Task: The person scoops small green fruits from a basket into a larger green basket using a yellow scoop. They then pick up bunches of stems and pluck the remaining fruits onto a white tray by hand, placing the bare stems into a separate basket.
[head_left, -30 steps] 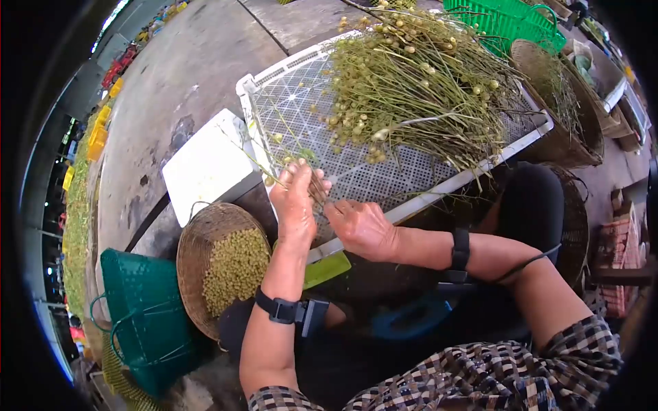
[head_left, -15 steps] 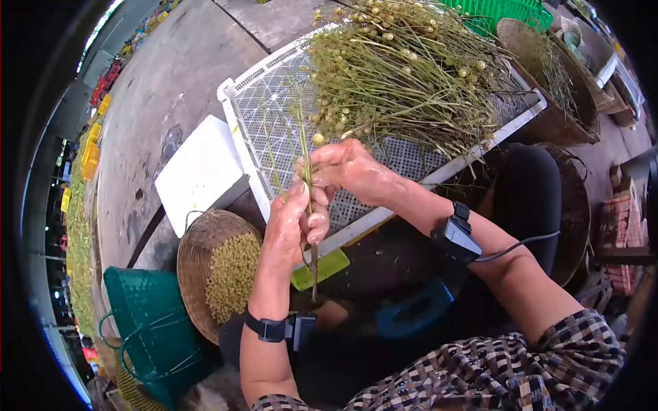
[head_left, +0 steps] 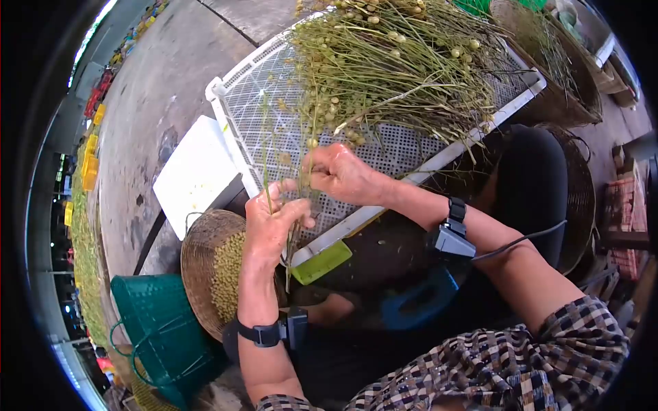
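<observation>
My left hand (head_left: pixel 273 218) is closed round a few thin green stalks (head_left: pixel 266 137) over the near left edge of a white mesh tray (head_left: pixel 218 103). The stalk ends hang down below the fist. Just to the right, my right hand (head_left: pixel 337 175) is curled with its fingers pressed together, close to the upper part of the stalks; what it pinches is too small to make out. A big heap of stalks with round pale pods (head_left: pixel 404 61) covers the far right part of the tray.
A wicker basket (head_left: pixel 199 257) of small yellow-green pods stands at the lower left, beside a green plastic basket (head_left: pixel 151 322). A white box (head_left: pixel 199 171) lies left of the tray. Under the tray's near edge is a lime-green container (head_left: pixel 322 262). More wicker baskets (head_left: pixel 582 96) stand at the right.
My hands, together around the stalks before, are now slightly apart. The left has shifted a little left and down. The view has tilted slightly.
</observation>
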A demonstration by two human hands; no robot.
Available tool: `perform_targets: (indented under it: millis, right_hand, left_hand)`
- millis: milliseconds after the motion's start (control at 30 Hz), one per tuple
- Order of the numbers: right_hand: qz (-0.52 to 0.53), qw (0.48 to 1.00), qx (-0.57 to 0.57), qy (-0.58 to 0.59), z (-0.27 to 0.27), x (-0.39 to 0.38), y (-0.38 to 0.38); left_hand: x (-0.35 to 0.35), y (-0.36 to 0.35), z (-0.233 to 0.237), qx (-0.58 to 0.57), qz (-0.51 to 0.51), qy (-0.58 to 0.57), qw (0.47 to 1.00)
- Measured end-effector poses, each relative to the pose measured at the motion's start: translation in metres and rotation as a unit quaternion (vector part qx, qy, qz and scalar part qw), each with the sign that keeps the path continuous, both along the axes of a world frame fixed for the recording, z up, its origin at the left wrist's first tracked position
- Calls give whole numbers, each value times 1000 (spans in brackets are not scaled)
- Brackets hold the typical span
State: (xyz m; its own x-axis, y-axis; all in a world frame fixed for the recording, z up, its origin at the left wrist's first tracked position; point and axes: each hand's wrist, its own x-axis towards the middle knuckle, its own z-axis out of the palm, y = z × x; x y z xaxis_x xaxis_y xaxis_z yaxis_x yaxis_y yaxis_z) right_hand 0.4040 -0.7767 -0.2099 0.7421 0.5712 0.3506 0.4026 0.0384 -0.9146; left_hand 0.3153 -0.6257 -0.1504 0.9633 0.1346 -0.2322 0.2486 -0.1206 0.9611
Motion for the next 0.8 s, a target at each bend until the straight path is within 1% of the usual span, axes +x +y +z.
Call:
perform_targets:
  millis: [67,133,167,200,233,267,333,367,400,467,500,533,600,733,800]
  right_hand:
    - [-6,1000,-18,9,-1,-1,0]
    - [13,1000,7,24,-1,1,3]
    - [15,1000,8,25,-1,1,2]
    - [22,983,48,174,3,0,1]
    - [29,944,86,318,6,0,-1]
    - [30,944,87,317,2,3,-2]
    - [30,920,158,357,0,12,-5]
    - [27,906,161,390,-3,16,-6]
    - [26,906,162,391,1,17,-7]
    - [64,880,230,410,5,17,-8]
    - [83,883,244,391,4,18,-8]
    - [80,882,245,393,3,19,-9]
    - [108,907,239,330,1,20,-10]
    - [77,918,202,332,3,24,-8]
    - [16,865,261,429,3,19,-4]
  left_hand:
    - [-3,-6,7,18,-8,-1,1000]
    - [-5,-6,8,37,-14,-1,999]
    - [-3,-5,5,19,29,-4,999]
    - [-1,-4,2,1,72,-8,997]
    - [2,-3,1,-28,103,7,994]
    - [1,1,2,-27,104,6,994]
    - [-1,9,8,-89,37,35,995]
    - [-3,9,11,-81,7,43,996]
    - [-4,9,11,-81,6,44,996]
    - [-5,10,10,-122,-51,75,988]
    - [-6,9,8,-130,-64,82,986]
    - [-5,8,7,-130,-66,85,986]
    - [-4,9,7,-121,-60,102,986]
    - [-4,14,3,-135,-81,97,983]
    - [-3,12,1,-155,-81,122,977]
